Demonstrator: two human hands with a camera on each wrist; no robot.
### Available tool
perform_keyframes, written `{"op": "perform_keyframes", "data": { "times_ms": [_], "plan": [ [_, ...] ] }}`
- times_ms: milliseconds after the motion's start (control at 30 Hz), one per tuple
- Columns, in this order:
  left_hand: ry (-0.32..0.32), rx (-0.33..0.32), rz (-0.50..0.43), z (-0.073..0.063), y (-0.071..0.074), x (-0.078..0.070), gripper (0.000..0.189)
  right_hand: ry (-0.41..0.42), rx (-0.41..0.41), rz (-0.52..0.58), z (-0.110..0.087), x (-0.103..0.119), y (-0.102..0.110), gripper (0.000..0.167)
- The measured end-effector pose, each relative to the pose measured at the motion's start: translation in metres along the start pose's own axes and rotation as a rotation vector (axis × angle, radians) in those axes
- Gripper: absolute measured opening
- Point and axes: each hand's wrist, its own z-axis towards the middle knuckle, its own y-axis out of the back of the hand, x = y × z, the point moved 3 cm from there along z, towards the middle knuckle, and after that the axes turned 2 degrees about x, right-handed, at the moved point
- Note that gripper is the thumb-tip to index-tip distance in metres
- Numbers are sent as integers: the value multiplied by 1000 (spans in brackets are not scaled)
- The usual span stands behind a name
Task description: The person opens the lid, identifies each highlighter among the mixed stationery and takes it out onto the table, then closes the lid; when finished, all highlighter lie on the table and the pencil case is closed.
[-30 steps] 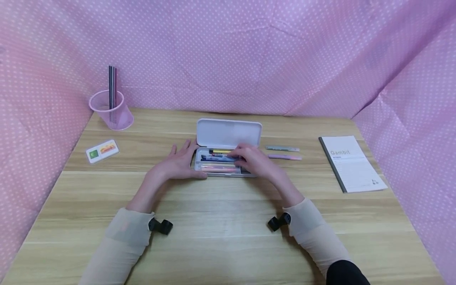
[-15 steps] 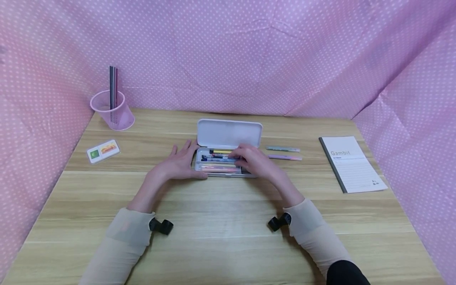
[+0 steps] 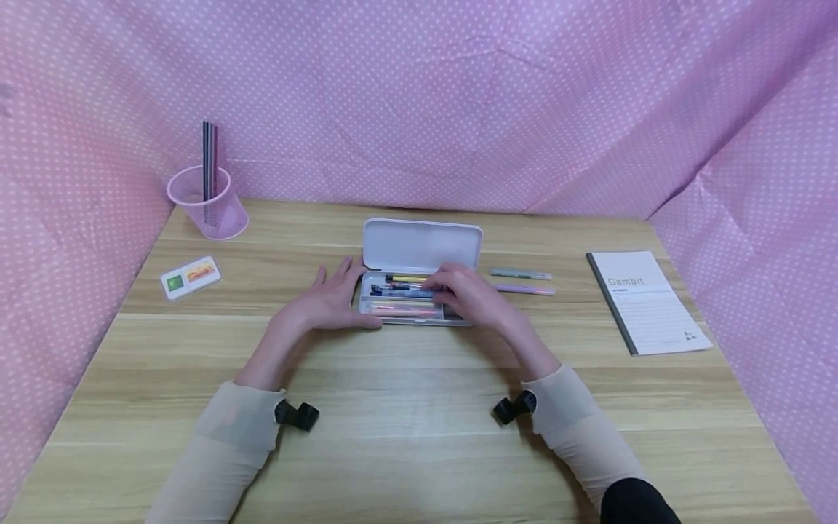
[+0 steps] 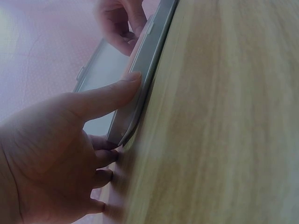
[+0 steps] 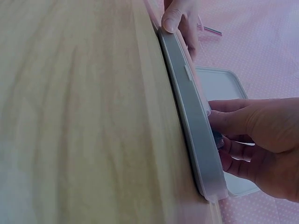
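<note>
A white pencil case point(image 3: 421, 244) lies open, its lid tilted up at the back. Several pens and slim sticks fill its compartments, among them a yellow one point(image 3: 407, 279) and pinkish ones point(image 3: 402, 311). My left hand point(image 3: 324, 302) spreads at the case's left end, with the thumb along the front wall point(image 4: 140, 93). My right hand point(image 3: 468, 295) reaches into the right half, thumb and fingers bent around a blue pen point(image 3: 412, 294). A dark end piece point(image 5: 217, 139) shows between those fingers in the right wrist view. The hand hides the pen's right end.
Right of the case lie a greenish pen point(image 3: 520, 274) and a purple pen point(image 3: 527, 290). A notebook point(image 3: 651, 302) is farther right. At left are a small white case with pictures point(image 3: 190, 278) and a pink mesh cup point(image 3: 219, 215) holding dark pencils point(image 3: 209, 160). Pink dotted cloth surrounds the table.
Both hands stay almost in place. The blue pen under the right fingers appears to have settled slightly lower among the others in the case.
</note>
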Motion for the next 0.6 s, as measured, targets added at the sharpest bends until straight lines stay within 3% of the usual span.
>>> {"op": "perform_keyframes", "data": {
  "times_ms": [300,600],
  "plan": [
    [-17,-7,4,2,0,3,117,-20,-84,80,-16,-16,24,21],
    [-10,3,3,1,-1,2,117,-36,-189,119,-62,-56,49,26]
  ]
}}
